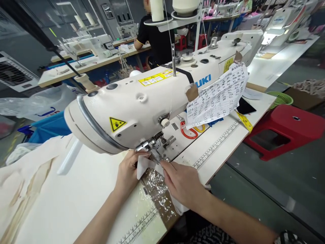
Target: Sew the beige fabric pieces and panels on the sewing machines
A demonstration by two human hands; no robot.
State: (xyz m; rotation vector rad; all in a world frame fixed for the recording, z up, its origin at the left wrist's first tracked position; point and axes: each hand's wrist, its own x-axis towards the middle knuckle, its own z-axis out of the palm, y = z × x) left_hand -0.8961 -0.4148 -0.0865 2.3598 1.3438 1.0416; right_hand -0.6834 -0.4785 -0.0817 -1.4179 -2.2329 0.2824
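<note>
A white industrial sewing machine (152, 98) lies across the white table (76, 189). Under its presser foot (158, 150) sits a small piece of white fabric (146, 166). My left hand (129, 171) pinches the fabric's left edge just beside the foot. My right hand (181, 183) rests flat on the fabric in front of the needle, fingertips pointing toward the foot. More white cloth hangs off the table edge under my right wrist.
A handwritten paper sheet (218, 96) is taped to the machine arm. Orange-handled scissors (189, 132) and a yellow tape measure (245, 122) lie behind it. A red stool (286, 130) stands at right, cream fabric (27, 169) piles at left, and another person (154, 34) sits beyond.
</note>
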